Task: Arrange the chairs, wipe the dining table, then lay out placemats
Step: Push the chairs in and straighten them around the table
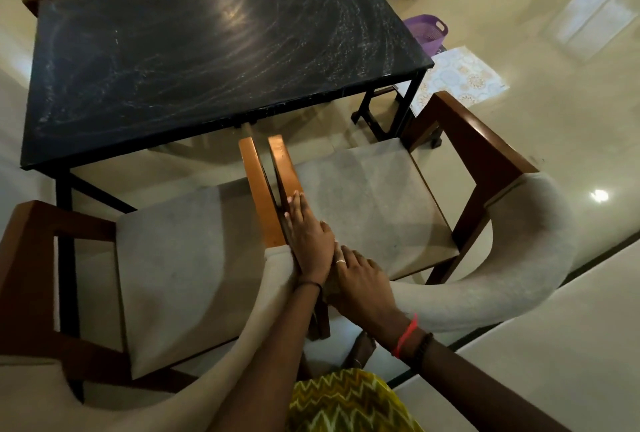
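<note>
Table [207, 61] with a black top, streaked with pale smears, stands beyond the two chairs and is not yet wiped. It looks heavy on its dark metal frame and needs no moving.

Nearer, the right chair [363, 196] and the left chair [173, 258] sit side by side, seats towards the table and inner armrests almost touching. Both have solid wooden frames with padded grey seats and curved upholstered backs. They are probably weighty and stiff, and likely to scrape on the glossy floor unless lifted or slid evenly. The wood is the place to take hold, since the soft back would give under the fingers.

A patterned sheet [460, 78], likely a placemat, lies flat on the floor past the table's far right leg. It looks thin and light, best lifted by an edge.

The left hand [308, 237] lies flat with straight fingers along the right chair's inner armrest [280, 168], pressing on it and not gripping. The right hand [360, 279] rests where that armrest meets the back. Whether its bent fingers actually clamp the wood I cannot tell.
</note>
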